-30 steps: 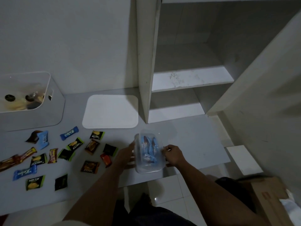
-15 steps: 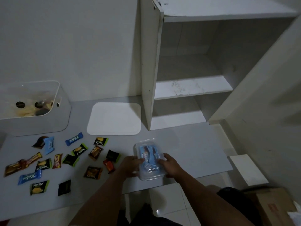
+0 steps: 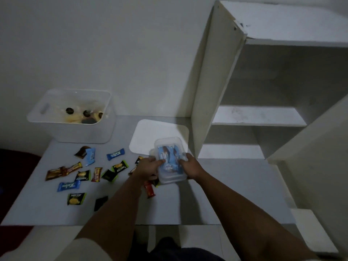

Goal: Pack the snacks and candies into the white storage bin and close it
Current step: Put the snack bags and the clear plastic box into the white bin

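**A:** While the white storage bin (image 3: pixel 71 129) is sitting open at the far left against the wall, with a few pale and dark treats already lying in it, plenty of wrapped candies (image 3: pixel 82 176) are lying scattered on the grey table (image 3: pixel 235 194) in front of it.

**B:** And the lid (image 3: pixel 150 132) is lying flat beside the bin, so closing is a long way off. What's happening in the middle?

**A:** Both hands are holding a small clear container (image 3: pixel 170 161) of blue packets (lifted or resting, I can't tell). The left hand (image 3: pixel 148 166) is gripping its left edge, fingers curled onto it.

**B:** The right hand (image 3: pixel 190 166) is doing the same on the right edge, thumb pressing on top.

**A:** So we're mid-pack, I'd say. The next move is probably calling for a steady carry leftward, over the candies, to the bin.
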The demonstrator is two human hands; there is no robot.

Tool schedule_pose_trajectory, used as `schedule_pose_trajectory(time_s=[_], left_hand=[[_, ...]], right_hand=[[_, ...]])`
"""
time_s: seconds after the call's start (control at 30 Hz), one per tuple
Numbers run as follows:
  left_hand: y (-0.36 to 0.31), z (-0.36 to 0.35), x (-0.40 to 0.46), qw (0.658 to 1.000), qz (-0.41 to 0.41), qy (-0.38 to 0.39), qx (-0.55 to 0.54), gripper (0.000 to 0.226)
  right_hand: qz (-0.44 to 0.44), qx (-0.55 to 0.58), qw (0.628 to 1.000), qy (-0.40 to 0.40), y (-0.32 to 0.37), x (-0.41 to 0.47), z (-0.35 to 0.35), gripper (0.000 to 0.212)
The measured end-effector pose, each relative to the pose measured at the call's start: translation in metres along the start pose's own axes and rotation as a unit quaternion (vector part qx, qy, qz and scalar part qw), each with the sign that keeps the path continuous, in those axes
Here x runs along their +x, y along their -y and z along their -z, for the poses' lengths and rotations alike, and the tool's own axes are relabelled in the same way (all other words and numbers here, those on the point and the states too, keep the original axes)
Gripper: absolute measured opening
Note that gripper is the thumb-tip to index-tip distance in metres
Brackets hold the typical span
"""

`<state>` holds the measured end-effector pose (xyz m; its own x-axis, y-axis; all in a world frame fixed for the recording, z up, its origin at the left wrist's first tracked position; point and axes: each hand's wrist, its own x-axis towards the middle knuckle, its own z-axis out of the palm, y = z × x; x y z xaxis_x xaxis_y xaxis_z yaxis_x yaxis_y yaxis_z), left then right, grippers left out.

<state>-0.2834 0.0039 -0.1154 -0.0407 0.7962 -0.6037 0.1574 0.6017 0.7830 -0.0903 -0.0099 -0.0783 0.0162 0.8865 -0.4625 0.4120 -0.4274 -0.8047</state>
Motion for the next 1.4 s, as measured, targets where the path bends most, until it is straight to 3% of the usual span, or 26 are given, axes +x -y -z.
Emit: schedule_pose_trajectory(time_s=[0.1,0.17,0.33,0.5,0.7,0.8,1.03,1.13,1.3,1.4], left_hand=[[-0.037,0.046,0.001,0.998,-0.047,-0.043,-0.029,0.066],[-0.067,0.078,0.001,0.994,-0.069,-0.070,-0.053,0.068],[-0.129,0.172,0.015,0.984,-0.120,-0.127,-0.042,0.059],[-0.162,0.275,0.036,0.981,-0.126,-0.150,0.001,0.044],[-0.187,0.355,0.079,0.993,-0.054,-0.105,-0.011,0.020],[-0.187,0.375,0.104,0.998,-0.005,-0.068,-0.015,0.022],[-0.167,0.409,0.164,0.993,0.114,0.027,0.002,0.030],[-0.166,0.415,0.180,0.991,0.115,0.050,0.040,0.026],[-0.151,0.422,0.209,0.984,0.151,0.085,0.045,0.033],[-0.138,0.422,0.219,0.981,0.162,0.088,0.057,0.027]], right_hand=[[0.053,-0.035,0.998,-0.013,0.054,0.022,-0.022,0.033],[0.075,-0.042,0.996,-0.020,0.091,0.040,-0.042,0.043],[0.124,-0.006,0.992,-0.017,0.191,0.077,-0.104,0.053],[0.090,-0.015,0.995,0.032,0.272,0.113,-0.168,0.068],[0.068,-0.080,0.993,0.052,0.332,0.158,-0.227,0.056],[-0.002,-0.107,0.992,0.071,0.343,0.178,-0.248,0.039],[-0.113,-0.154,0.977,0.093,0.345,0.217,-0.285,0.032],[-0.162,-0.181,0.961,0.133,0.351,0.234,-0.295,0.044],[-0.287,-0.135,0.931,0.182,0.355,0.249,-0.313,0.089],[-0.292,-0.149,0.927,0.182,0.350,0.254,-0.322,0.088]])
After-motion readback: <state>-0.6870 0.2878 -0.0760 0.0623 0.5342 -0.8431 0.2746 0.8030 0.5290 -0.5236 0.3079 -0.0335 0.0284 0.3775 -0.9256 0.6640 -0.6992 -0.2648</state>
